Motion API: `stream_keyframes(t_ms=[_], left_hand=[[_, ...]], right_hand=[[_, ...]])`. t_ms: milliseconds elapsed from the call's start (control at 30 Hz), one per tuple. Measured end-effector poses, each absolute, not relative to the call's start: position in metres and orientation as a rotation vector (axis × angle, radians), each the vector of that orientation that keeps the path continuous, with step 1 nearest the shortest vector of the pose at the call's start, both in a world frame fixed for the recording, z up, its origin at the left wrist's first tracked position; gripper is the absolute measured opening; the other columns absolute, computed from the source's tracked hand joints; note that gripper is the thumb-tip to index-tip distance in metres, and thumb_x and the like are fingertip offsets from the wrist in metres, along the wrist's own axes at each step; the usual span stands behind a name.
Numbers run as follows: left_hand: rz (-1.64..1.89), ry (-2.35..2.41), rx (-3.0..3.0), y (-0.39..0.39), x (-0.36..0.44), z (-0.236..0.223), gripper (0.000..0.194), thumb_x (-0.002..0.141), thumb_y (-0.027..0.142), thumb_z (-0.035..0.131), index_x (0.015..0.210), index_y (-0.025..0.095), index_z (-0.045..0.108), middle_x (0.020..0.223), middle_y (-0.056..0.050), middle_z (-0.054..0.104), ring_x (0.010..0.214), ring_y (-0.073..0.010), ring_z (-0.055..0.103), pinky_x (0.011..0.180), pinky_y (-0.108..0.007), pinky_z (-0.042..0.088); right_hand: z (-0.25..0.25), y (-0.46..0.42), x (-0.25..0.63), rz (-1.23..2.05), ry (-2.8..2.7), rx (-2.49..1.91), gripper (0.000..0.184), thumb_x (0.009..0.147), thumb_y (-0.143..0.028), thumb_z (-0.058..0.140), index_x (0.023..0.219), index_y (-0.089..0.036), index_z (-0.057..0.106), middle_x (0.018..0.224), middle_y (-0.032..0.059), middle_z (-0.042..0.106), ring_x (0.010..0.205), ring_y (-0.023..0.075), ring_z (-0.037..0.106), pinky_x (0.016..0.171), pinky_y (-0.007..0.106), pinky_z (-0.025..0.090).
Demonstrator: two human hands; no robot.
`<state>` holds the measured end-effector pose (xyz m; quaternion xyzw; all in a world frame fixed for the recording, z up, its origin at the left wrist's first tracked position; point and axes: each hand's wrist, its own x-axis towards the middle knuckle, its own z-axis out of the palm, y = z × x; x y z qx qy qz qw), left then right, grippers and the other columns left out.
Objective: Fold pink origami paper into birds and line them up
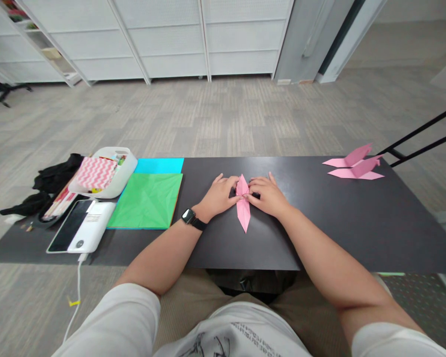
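Observation:
A folded pink origami paper [244, 215], pointed at both ends, lies lengthwise on the dark table in front of me. My left hand [222, 196] grips its left edge near the middle, thumb pressed on the paper and fingers curled. From the other side, my right hand [268, 195] pinches the right edge, its thumb meeting the left thumb at the centre. Fingers cover part of the folds there. Two finished-looking pink origami cranes [357, 169] stand side by side at the table's far right.
Green paper sheets [148, 201] lie left of my hands, with blue paper [161, 165] behind. Further left are a white basket [124, 173] with a pink zigzag-patterned item, a white power bank [96, 225] with cable, a phone-like dark panel and black cloth [57, 173].

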<state>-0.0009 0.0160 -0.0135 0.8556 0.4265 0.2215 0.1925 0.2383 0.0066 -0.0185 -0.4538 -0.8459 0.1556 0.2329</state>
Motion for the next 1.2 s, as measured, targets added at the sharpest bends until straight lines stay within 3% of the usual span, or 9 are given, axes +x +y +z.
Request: stream_keyframes(t_ms=[133,267,467,667,767,933,1200], left_hand=[[0.656,1.195,2.356,0.015,0.0,-0.014,0.081,0.094,0.032,0.078,0.162,0.027,0.035,0.129,-0.005,0.077,0.136,-0.027,0.066,0.134,-0.059,0.027],[0.654,1.249,2.373,0.012,0.001,-0.013,0.089,0.092,0.031,0.082,0.165,0.027,0.031,0.132,-0.006,0.076,0.139,-0.028,0.064,0.134,-0.059,0.026],[0.623,1.288,2.416,0.011,0.0,-0.011,0.064,0.096,0.036,0.079,0.152,0.029,0.048,0.127,-0.005,0.077,0.128,-0.027,0.068,0.133,-0.06,0.025],[0.529,1.277,2.5,0.012,0.0,-0.009,0.024,0.099,0.038,0.076,0.12,0.028,0.072,0.123,-0.003,0.075,0.123,-0.0268,0.066,0.132,-0.062,0.025],[0.513,1.283,2.507,0.012,0.0,-0.008,0.022,0.099,0.04,0.076,0.119,0.03,0.076,0.121,-0.002,0.075,0.122,-0.0263,0.065,0.133,-0.063,0.022],[0.507,1.284,2.536,0.013,-0.002,-0.01,0.026,0.099,0.043,0.075,0.121,0.031,0.078,0.119,-0.003,0.074,0.12,-0.0265,0.064,0.133,-0.065,0.022],[0.523,1.266,2.549,0.009,-0.002,-0.006,0.027,0.102,0.044,0.07,0.123,0.031,0.079,0.131,-0.004,0.071,0.128,-0.0273,0.062,0.133,-0.063,0.024]], right_hand=[[-0.021,0.006,0.236,0.372,-2.3,-1.292,0.017,0.096,-0.036,0.071,0.082,-0.026,0.073,0.127,0.0054,0.074,0.137,0.0341,0.058,0.127,0.078,0.015],[-0.024,0.006,0.235,0.327,-2.266,-1.35,0.02,0.094,-0.039,0.073,0.079,-0.026,0.072,0.132,0.0084,0.068,0.136,0.0346,0.056,0.127,0.078,0.019],[-0.027,0.005,0.234,0.318,-2.245,-1.367,0.02,0.093,-0.039,0.074,0.079,-0.026,0.071,0.14,0.0096,0.062,0.141,0.0368,0.05,0.125,0.079,0.023],[-0.03,0.006,0.234,0.307,-2.207,-1.41,0.019,0.091,-0.04,0.075,0.083,-0.026,0.067,0.132,0.01,0.063,0.134,0.0357,0.054,0.125,0.077,0.026],[-0.03,0.007,0.234,0.284,-2.213,-1.397,0.014,0.091,-0.039,0.075,0.095,-0.027,0.069,0.13,0.0101,0.064,0.129,0.035,0.058,0.124,0.075,0.03],[-0.029,0.007,0.236,0.283,-2.245,-1.38,0.032,0.094,-0.04,0.074,0.125,-0.031,0.072,0.131,0.0106,0.065,0.128,0.0356,0.059,0.123,0.072,0.034],[-0.032,0.006,0.236,0.271,-2.281,-1.407,0.028,0.097,-0.042,0.073,0.122,-0.032,0.079,0.137,0.0107,0.065,0.133,0.036,0.057,0.124,0.072,0.033]])
